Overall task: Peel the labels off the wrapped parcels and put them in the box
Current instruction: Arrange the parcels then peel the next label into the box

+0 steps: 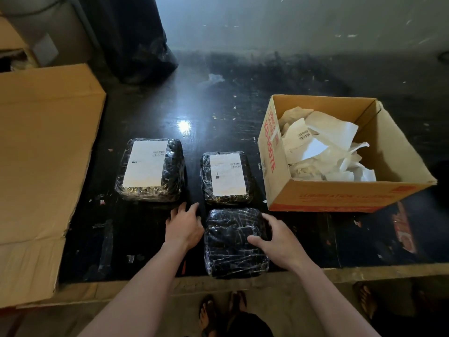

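Note:
Three black plastic-wrapped parcels lie on the dark table. The near parcel [233, 242] shows no label on top. My right hand [274, 237] rests on its right side, fingers spread over the wrap. My left hand [184, 224] lies flat on the table just left of it, fingers apart, holding nothing. Behind stand a left parcel [150, 170] with a white label [145, 164] and a middle parcel [227, 177] with a white label [227, 173]. The open cardboard box [340, 195] at right holds several crumpled peeled labels [323, 152].
A large flattened cardboard sheet [41, 166] covers the table's left side and overhangs the front edge. A black bag [145, 52] stands at the back. The table's front edge [364, 273] runs just below the near parcel. My sandalled feet [218, 312] show below.

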Demonstrator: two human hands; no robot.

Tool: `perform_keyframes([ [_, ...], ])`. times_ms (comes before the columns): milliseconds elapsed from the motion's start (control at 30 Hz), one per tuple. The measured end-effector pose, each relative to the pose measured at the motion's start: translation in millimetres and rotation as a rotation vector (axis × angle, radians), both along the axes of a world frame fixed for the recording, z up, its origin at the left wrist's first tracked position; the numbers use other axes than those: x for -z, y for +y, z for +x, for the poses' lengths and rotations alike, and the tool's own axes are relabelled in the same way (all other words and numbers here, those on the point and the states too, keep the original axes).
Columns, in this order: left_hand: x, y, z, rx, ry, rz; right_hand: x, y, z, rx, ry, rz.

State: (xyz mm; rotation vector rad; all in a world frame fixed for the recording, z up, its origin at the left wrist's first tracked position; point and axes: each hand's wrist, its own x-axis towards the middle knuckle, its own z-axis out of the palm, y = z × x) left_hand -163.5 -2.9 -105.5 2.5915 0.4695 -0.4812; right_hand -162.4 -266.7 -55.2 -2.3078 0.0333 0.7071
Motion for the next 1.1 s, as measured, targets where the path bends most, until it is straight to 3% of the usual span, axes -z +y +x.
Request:
perform_keyframes([
  [133, -11, -16, 31, -0.095, -0.177, -0.188, -12, 27, 45, -0.069, -0.124, -0.033],
  [367, -18, -23, 76, -0.360, -0.260, -0.420, 3, 74, 112, -0.071, -0.246, -0.127],
  [500, -13, -17, 95, -0.386, -0.193, -0.391, 14, 82, 132, -0.079, -0.276, -0.220],
  [933, 0, -17, 118, -0.433, -0.213, -0.529, 18, 102, 181, 0.041, -0.314, -0.248],
  [1100, 10, -10, 121, -0.470, -0.219, -0.715, 21, 108, 209, 0.038, -0.311, -0.286],
])
